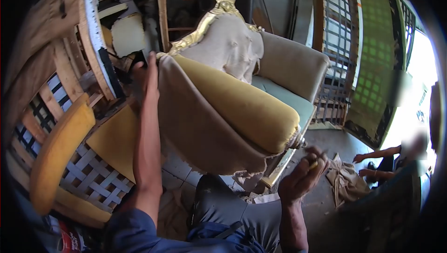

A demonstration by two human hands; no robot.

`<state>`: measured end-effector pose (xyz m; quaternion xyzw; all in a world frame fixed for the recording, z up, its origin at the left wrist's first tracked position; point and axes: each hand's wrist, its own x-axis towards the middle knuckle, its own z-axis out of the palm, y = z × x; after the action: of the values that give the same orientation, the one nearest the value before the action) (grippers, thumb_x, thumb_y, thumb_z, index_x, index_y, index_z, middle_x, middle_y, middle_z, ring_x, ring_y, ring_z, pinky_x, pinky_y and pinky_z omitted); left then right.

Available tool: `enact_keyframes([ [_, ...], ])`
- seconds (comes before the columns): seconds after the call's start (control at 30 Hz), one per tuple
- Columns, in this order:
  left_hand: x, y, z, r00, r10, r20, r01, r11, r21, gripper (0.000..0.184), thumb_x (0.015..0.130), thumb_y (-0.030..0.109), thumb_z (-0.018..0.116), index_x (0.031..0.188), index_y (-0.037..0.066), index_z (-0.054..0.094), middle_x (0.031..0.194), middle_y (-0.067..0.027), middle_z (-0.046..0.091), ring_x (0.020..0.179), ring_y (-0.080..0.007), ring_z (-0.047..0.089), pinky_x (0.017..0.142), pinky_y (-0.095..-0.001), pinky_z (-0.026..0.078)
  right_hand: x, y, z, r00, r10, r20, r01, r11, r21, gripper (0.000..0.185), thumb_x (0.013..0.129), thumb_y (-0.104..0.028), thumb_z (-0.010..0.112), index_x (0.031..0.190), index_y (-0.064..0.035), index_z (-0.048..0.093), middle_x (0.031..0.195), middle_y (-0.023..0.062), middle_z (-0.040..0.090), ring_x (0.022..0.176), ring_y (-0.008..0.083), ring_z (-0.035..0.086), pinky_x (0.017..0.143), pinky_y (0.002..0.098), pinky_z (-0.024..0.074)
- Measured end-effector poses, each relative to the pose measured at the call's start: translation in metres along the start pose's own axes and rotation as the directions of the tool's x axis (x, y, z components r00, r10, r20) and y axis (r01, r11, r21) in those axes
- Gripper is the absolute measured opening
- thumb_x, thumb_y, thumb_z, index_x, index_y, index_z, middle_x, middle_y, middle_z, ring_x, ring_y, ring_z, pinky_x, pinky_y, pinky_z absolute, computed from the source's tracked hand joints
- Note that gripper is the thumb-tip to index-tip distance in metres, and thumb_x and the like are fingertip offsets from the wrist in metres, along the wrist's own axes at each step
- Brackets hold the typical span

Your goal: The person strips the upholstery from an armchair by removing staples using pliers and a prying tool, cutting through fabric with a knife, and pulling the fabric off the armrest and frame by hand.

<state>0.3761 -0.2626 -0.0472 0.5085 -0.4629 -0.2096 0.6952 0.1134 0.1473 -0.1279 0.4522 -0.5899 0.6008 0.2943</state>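
A sofa with a gold carved frame and a tufted grey back stands in front of me. Its near arm shows bare yellow foam, and grey-brown cover fabric hangs loose down the outer side. At the rear end of that arm, my left hand is at the fabric's edge; its fingers are raised and apart, with the palm side partly hidden. To the right of the arm's front end is my right hand, fingers curled round a small yellow-handled tool.
A bare frame with woven webbing and yellow foam lies at the left. Webbed frames lean at the back right. Another person's hands are near crumpled brown fabric on the floor at the right.
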Motion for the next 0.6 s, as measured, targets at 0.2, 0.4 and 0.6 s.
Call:
enact_keyframes([
  [0.2, 0.024, -0.011, 0.034, 0.955, -0.181, 0.236, 0.05, 0.88, 0.472, 0.101, 0.081, 0.072, 0.065, 0.14, -0.008, 0.05, 0.147, -0.0298, 0.048, 0.138, -0.0376, 0.047, 0.112, -0.0421, 0.039, 0.025, -0.038, 0.061, 0.956, -0.295, -0.005, 0.293, 0.952, -0.093, 0.027, 0.102, -0.029, 0.053, 0.107, -0.0027, 0.055, 0.121, 0.0151, 0.066, 0.121, 0.0336, 0.059, 0.108, 0.0497, 0.0361],
  [0.4, -0.006, -0.008, 0.024, 0.923, -0.068, 0.38, -0.029, 0.969, 0.245, 0.066, 0.096, 0.058, 0.055, 0.121, -0.002, 0.068, 0.116, -0.0251, 0.07, 0.114, -0.0311, 0.066, 0.097, -0.0393, 0.048, 0.038, -0.009, 0.072, 0.901, -0.433, -0.011, 0.412, 0.865, -0.287, 0.02, 0.1, -0.024, 0.059, 0.111, -0.0074, 0.055, 0.108, 0.006, 0.07, 0.111, 0.0274, 0.063, 0.105, 0.0485, 0.037],
  [0.6, -0.136, 0.015, 0.046, 0.782, -0.103, 0.615, 0.394, 0.847, -0.358, 0.062, 0.092, 0.046, 0.067, 0.134, 0.0, 0.06, 0.13, -0.0149, 0.063, 0.116, -0.0226, 0.058, 0.099, -0.037, 0.045, 0.072, 0.183, 0.001, 0.988, 0.116, -0.098, -0.116, 0.993, 0.003, 0.026, 0.105, -0.027, 0.052, 0.111, -0.0019, 0.053, 0.102, 0.0145, 0.068, 0.093, 0.0363, 0.066, 0.088, 0.0494, 0.0493],
])
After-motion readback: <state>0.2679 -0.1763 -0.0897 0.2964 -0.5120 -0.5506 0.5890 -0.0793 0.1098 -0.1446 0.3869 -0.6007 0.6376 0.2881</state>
